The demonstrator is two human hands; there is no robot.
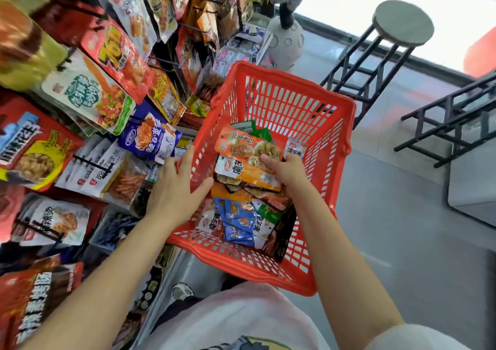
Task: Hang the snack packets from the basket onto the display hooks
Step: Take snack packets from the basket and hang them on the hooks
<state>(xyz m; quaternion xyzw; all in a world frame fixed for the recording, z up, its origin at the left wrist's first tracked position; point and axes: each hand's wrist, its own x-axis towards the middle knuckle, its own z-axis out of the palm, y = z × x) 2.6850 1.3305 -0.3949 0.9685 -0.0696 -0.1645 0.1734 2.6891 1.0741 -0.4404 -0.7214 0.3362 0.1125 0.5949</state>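
a red plastic lattice-sided shopping basket [281,102] sits in front of the person, just beside a display rack of hanging snack packets [88,91] on black wire hooks [88,161]. the left hand [177,185] lies on the basket's near-left rim, palm over the edge, fingers spread along the outer wall and thumb reaching inside; its grip is released and it grasps nothing but the rim it rests against. the right hand [284,167] is down inside the basket, its grip clenched on an orange foil snack packet with a noodle picture [247,145], thumb on the packet's face and the other fingers under its right end. that packet lies tilted on top of the heap, touching a second orange and white packet [247,173] below it. further down in the basket lie small blue packets [239,220], green and white ones [265,212] and a dark one against the near wall. beyond the basket stands a round grey-topped stool with a black metal frame [402,24] on the grey floor [402,215].
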